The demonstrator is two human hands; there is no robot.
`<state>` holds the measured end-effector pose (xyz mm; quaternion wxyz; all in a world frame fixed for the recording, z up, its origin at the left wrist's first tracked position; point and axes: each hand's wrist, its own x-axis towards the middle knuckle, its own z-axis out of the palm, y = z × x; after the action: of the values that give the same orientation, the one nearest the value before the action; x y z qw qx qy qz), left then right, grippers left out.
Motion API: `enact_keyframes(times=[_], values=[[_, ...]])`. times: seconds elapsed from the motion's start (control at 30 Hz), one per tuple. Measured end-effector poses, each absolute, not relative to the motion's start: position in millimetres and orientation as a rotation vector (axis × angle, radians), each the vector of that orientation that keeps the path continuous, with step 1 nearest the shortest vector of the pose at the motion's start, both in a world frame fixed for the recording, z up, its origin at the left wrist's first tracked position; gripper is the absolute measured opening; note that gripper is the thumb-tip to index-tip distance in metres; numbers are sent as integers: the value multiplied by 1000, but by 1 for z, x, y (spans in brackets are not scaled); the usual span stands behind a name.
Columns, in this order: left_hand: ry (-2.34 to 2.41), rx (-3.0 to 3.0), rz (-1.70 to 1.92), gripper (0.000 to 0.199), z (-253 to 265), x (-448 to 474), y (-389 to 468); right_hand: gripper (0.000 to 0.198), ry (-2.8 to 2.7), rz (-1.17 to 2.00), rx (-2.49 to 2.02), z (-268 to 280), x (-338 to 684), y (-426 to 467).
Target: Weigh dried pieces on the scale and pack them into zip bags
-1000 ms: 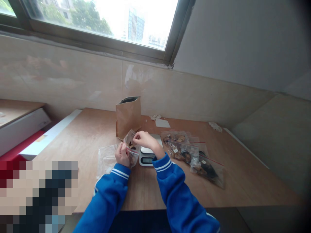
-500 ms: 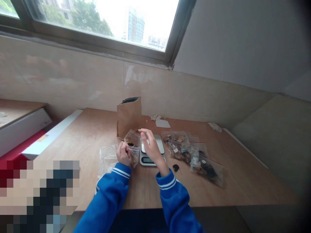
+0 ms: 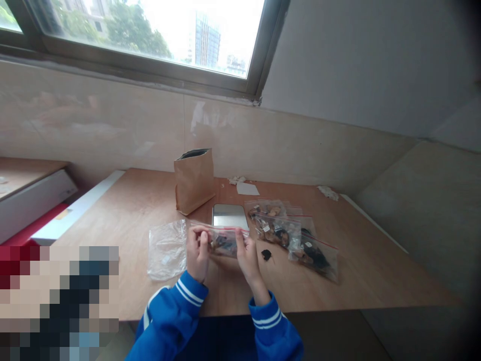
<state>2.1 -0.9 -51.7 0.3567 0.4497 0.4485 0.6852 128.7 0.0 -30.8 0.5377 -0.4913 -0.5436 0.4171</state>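
Between my two hands is a clear zip bag (image 3: 224,244) with a red seal line along its top and dark and brown dried pieces inside. My left hand (image 3: 198,250) pinches its left end, and my right hand (image 3: 247,253) grips its right end with the thumb on the seal. Behind the bag lies a kitchen scale (image 3: 230,214); its front part is hidden by the bag. A flat clear plastic bag (image 3: 166,250) lies left of my left hand. To the right of my right hand sits a small black dried piece (image 3: 266,254).
Several filled zip bags (image 3: 280,231) lie overlapping on the right of the wooden table (image 3: 361,278). An open brown paper bag (image 3: 194,180) stands behind the scale. A white paper (image 3: 247,189) and crumpled scraps (image 3: 327,193) lie near the wall.
My right hand has come down from above the scale to the zip bag's right end. The bag has moved right and is now stretched level between both hands, in front of the scale.
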Motion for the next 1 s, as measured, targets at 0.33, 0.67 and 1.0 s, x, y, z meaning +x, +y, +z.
enact_keyframes(times=[0.33, 0.67, 1.0], values=[[1273, 1193, 1551, 39, -81, -13, 19, 62, -1252, 877, -1283, -85, 155, 10], [1327, 1033, 1671, 41, -86, -15, 23, 43, -1177, 536, -1386, -89, 163, 5], [1298, 1120, 1658, 40, -86, -17, 19, 45, -1149, 536, -1363, -94, 164, 4]])
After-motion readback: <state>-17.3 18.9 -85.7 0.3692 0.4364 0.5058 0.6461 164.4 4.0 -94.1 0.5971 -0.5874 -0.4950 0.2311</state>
